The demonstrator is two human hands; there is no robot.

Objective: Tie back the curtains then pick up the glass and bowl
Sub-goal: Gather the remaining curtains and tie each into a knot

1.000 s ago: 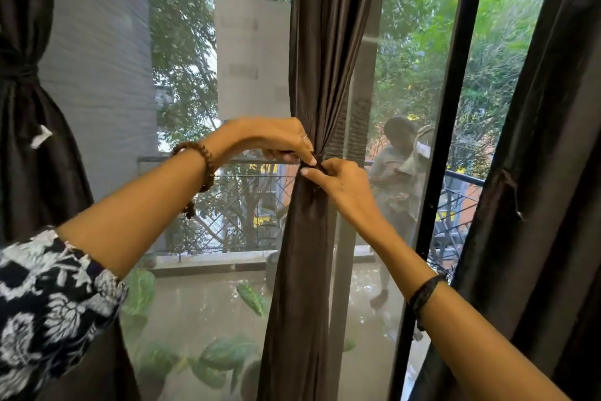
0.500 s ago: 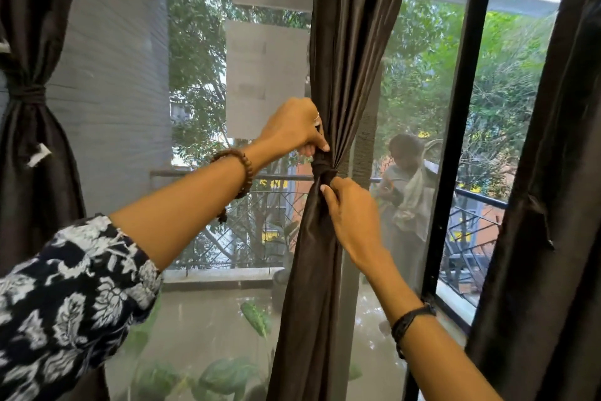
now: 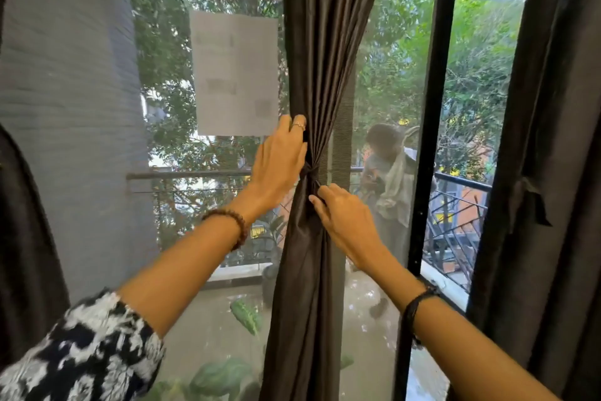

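At the lower left of the frame a patterned sleeve is leading up to the left hand, which is lying flat and loose against the left side of the middle curtain, fingers extended, gripping nothing. The right hand is coming in from the lower right; its fingertips are pinching at the knotted tie that is cinching the curtain at mid-frame, just right of centre. The cloth is looking soft, light and a little slick, so it is probably sliding readily through a loose band; the best hold is likely the gathered waist itself, above and below the knot. At the right edge another dark curtain is hanging ungathered. Behind the curtain, window glass and a black frame are filling the view, with a paper sheet on the pane at upper centre. Beyond, a railing, trees and a reflected figure are showing. No glass or bowl is appearing anywhere.
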